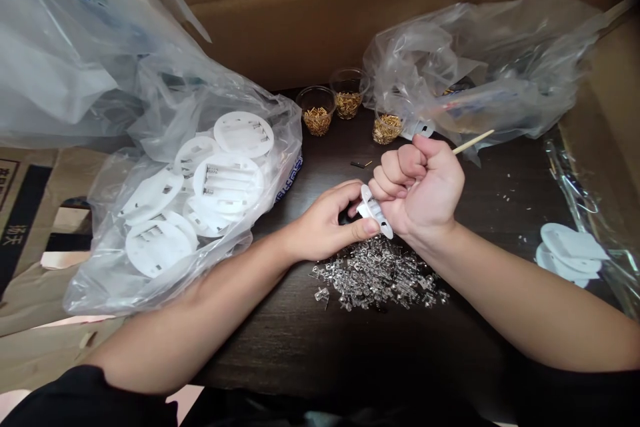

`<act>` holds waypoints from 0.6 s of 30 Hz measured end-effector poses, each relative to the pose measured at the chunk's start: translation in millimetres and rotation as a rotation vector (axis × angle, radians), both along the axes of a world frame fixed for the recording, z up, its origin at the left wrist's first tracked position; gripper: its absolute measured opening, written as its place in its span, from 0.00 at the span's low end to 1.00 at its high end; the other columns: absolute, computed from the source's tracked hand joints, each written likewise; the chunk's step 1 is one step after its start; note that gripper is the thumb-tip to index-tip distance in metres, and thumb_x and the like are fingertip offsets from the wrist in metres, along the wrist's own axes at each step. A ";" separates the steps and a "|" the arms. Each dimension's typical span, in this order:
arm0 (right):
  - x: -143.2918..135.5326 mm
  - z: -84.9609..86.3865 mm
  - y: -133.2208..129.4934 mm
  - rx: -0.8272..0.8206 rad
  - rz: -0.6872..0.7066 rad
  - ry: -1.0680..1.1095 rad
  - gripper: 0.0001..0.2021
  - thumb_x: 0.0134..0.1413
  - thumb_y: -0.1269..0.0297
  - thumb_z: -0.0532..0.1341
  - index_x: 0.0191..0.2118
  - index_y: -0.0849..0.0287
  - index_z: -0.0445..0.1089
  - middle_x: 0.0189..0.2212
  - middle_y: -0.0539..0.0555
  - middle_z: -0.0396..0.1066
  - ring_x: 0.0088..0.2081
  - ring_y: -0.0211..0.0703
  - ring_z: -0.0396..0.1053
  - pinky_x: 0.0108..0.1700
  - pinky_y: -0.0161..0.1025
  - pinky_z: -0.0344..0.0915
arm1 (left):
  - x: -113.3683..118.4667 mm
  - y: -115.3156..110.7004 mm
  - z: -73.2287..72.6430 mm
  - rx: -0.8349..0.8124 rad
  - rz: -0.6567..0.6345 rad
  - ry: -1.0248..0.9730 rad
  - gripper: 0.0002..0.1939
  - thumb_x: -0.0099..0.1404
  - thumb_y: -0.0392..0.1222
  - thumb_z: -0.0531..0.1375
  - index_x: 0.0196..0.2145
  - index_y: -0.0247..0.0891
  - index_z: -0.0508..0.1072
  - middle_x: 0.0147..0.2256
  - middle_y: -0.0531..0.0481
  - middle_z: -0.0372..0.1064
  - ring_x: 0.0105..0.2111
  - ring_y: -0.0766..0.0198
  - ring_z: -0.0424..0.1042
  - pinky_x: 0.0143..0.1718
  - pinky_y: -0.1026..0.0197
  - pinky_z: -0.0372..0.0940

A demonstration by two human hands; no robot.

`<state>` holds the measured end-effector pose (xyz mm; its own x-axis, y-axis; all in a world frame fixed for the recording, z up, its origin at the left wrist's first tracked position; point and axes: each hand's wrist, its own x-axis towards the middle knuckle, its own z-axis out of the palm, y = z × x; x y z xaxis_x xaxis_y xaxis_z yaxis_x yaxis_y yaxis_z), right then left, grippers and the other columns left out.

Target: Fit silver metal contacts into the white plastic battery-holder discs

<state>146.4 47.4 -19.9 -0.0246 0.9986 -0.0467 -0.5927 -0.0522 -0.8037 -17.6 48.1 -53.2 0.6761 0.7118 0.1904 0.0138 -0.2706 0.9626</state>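
Observation:
My left hand [330, 220] grips a white plastic battery holder [385, 224] by its edge, thumb on the near side. The holder is tilted above a pile of small metal battery contacts [377, 277], some with springs. Curled into a fist, my right hand [430, 177] is wrapped round a thin wooden stick [474, 141], whose end juts out to the upper right. That fist presses close against the holder; the stick's other end is hidden by the fingers.
On the left, a clear plastic bag [270, 213] contains several round white battery holders [227, 183]. Three clear cups [317, 121] of small gold-coloured pieces stand at the back. Another plastic bag [480, 60] lies back right. More white holders [570, 250] are stacked at right. Cardboard walls [280, 7] rise behind.

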 end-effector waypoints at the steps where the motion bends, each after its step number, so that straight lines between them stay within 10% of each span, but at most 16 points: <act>1: -0.9 1.5 -0.5 -0.010 -0.010 -0.023 0.29 0.59 0.51 0.60 0.17 0.54 0.43 0.14 0.45 0.38 0.18 0.35 0.36 0.21 0.41 0.42 | 0.1 0.2 -0.3 -0.008 0.000 0.004 0.31 0.65 0.72 0.59 0.34 0.37 0.67 0.34 0.48 0.64 0.34 0.62 0.64 0.37 0.58 0.61; 8: 8.6 25.1 12.1 0.041 0.085 -0.196 0.28 0.63 0.45 0.60 0.19 0.53 0.50 0.16 0.45 0.45 0.17 0.34 0.38 0.22 0.41 0.40 | 1.3 0.1 0.7 -0.136 0.081 -0.072 0.33 0.58 0.74 0.64 0.36 0.38 0.66 0.32 0.52 0.62 0.32 0.65 0.61 0.36 0.60 0.62; 14: 44.5 33.7 18.2 0.144 0.295 -1.082 0.11 0.56 0.55 0.69 0.29 0.56 0.75 0.20 0.48 0.66 0.20 0.35 0.56 0.26 0.40 0.51 | -0.3 -1.3 1.2 -0.135 0.218 -0.113 0.32 0.60 0.73 0.63 0.36 0.39 0.64 0.31 0.54 0.60 0.31 0.66 0.61 0.35 0.61 0.61; 18: 44.4 33.7 9.7 0.151 0.442 -1.287 0.11 0.55 0.58 0.68 0.40 0.57 0.82 0.28 0.51 0.78 0.25 0.38 0.66 0.30 0.40 0.58 | 0.3 -0.7 1.4 0.105 0.274 0.013 0.29 0.59 0.68 0.66 0.33 0.38 0.66 0.31 0.53 0.63 0.33 0.64 0.62 0.37 0.60 0.60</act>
